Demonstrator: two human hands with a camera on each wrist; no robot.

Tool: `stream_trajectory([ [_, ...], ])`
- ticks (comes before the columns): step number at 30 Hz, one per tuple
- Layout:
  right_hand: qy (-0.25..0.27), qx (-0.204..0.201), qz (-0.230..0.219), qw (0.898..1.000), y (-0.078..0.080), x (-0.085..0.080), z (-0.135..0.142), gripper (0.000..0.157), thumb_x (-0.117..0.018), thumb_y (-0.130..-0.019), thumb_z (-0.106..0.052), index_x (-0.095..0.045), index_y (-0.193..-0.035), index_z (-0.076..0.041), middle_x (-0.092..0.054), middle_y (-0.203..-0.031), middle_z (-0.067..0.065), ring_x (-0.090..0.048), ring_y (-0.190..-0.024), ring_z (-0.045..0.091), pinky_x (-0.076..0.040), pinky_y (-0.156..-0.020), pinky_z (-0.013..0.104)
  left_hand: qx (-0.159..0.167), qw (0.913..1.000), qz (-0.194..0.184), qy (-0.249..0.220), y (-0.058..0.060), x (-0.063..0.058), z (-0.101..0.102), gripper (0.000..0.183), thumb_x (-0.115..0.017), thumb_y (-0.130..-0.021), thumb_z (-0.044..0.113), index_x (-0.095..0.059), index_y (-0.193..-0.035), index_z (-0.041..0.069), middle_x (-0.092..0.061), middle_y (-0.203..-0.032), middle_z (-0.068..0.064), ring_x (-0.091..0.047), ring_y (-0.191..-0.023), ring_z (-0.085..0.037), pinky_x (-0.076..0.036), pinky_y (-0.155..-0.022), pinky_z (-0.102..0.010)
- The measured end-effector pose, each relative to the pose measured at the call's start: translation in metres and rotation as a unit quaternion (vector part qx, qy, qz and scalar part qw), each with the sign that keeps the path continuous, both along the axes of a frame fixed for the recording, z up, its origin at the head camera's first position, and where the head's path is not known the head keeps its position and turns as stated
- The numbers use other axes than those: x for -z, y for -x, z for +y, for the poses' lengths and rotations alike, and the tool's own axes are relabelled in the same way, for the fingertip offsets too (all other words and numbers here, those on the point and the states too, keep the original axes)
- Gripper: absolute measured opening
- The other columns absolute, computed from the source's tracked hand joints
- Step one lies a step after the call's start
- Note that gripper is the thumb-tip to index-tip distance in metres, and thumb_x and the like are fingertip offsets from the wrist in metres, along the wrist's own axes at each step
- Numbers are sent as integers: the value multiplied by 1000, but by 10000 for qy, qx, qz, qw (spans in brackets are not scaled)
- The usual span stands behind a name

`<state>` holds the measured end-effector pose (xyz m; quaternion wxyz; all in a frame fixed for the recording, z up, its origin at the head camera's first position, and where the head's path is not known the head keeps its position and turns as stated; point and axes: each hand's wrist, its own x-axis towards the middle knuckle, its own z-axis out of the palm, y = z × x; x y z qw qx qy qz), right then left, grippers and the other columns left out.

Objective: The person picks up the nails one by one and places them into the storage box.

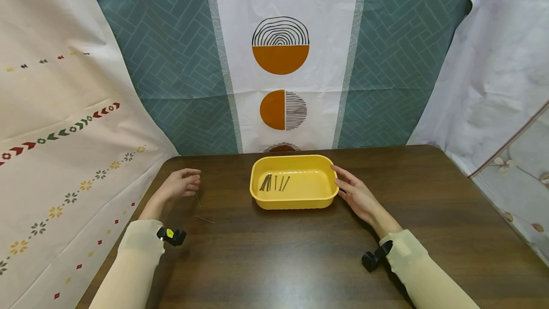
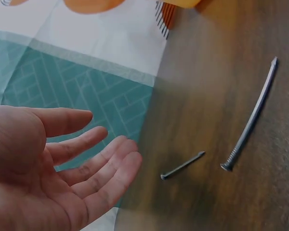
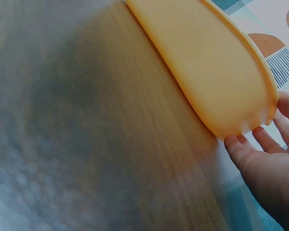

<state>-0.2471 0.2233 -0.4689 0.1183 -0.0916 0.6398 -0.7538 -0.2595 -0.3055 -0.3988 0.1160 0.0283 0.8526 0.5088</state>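
Observation:
My left hand point(image 1: 182, 185) hovers at the table's left side, its fingers loosely extended and holding nothing. Below and beside it lie two loose nails; in the left wrist view one is a short nail point(image 2: 183, 165), the other a longer, slightly bent nail point(image 2: 251, 118). The palm point(image 2: 29, 192) is bare there. A yellow plastic tray point(image 1: 296, 204) stands near the back of the table, with several nails point(image 1: 268, 182) in its left half. At the tray's right end, my right hand point(image 1: 360, 199) touches the rim and end wall with spread fingertips.
The dark wooden table point(image 1: 274, 261) runs back to a patterned curtain point(image 1: 280, 61). White cloth point(image 1: 64, 156) with stitched motifs hangs at the left, and a pale cloth point(image 1: 506, 85) at the right. Each wrist carries a small black camera point(image 1: 171, 236).

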Motion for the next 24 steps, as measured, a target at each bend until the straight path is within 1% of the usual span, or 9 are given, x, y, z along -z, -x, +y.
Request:
stream_trajectory([
  [3, 13, 19, 0, 10000, 0, 0, 0, 59, -49, -112, -21, -26, -165, -8, -16, -171, 12, -24, -155, 33, -21, -125, 54, -72, 9999, -62, -135, -1, 4, -1, 51, -45, -112, 14, -33, -151, -16, -61, -118, -22, -63, -88, -11, -60, -83, -32],
  [5, -8, 25, 1, 10000, 0, 0, 0, 59, -49, -112, -21, -26, -165, -8, -17, -171, 12, -25, -155, 32, -23, -125, 52, -160, 9995, -158, -203, -2, 5, -3, 50, -46, -111, 12, -33, -150, -16, -61, -105, -12, -59, -80, -8, -59, -79, -30],
  [7, -37, 19, -1, 10000, 0, 1, 0, 59, -49, -112, -21, -26, -165, -8, -17, -171, 12, -25, -154, 32, -27, -124, 47, -265, 9990, -291, -209, -3, 6, -5, 49, -46, -111, 11, -33, -149, -18, -60, -96, -7, -58, -76, -8, -60, -76, -30],
  [10, -79, 15, -10, 10000, 0, 1, 0, 59, -49, -112, -23, -27, -165, -9, -18, -170, 12, -26, -154, 31, -32, -122, 42, -449, 9977, -493, -130, -6, 8, -7, 47, -46, -110, 9, -34, -147, -18, -63, -92, -8, -65, -77, -11, -62, -74, -32],
  [12, -92, 16, -11, 10000, 0, 1, 0, 59, -50, -112, -23, -27, -165, -9, -18, -170, 12, -26, -154, 31, -32, -122, 41, -499, 9972, -547, -74, -7, 9, -9, 47, -46, -110, 9, -34, -146, -19, -67, -96, -13, -70, -82, -16, -63, -75, -35],
  [14, -100, 23, -9, 9999, 0, 1, 0, 59, -49, -112, -23, -27, -165, -9, -18, -170, 12, -26, -154, 31, -32, -121, 40, -509, 9971, -567, -82, -6, 10, -10, 47, -46, -110, 8, -34, -145, -20, -67, -99, -18, -71, -84, -19, -63, -76, -36],
  [16, -95, 28, -1, 10000, 0, 1, 1, 59, -49, -112, -23, -27, -165, -9, -18, -170, 12, -26, -154, 31, -35, -119, 37, -497, 9972, -554, -100, -6, 11, -11, 47, -46, -110, 8, -34, -145, -20, -68, -100, -20, -72, -85, -19, -63, -76, -36],
  [20, -67, 30, 9, 10000, 0, 1, 0, 59, -49, -112, -22, -26, -165, -9, -18, -170, 12, -27, -153, 31, -41, -110, 26, -505, 9971, -565, -106, -7, 13, -10, 46, -45, -110, 8, -33, -144, -20, -68, -93, -13, -71, -81, -16, -63, -75, -35],
  [24, -47, 32, 9, 10000, 0, 1, 0, 60, -50, -112, -23, -26, -165, -8, -18, -170, 12, -27, -153, 31, -44, -105, 21, -592, 9966, -555, 112, -8, 14, -9, 43, -46, -109, 7, -37, -142, -19, -67, -87, -9, -69, -78, -13, -63, -72, -34],
])
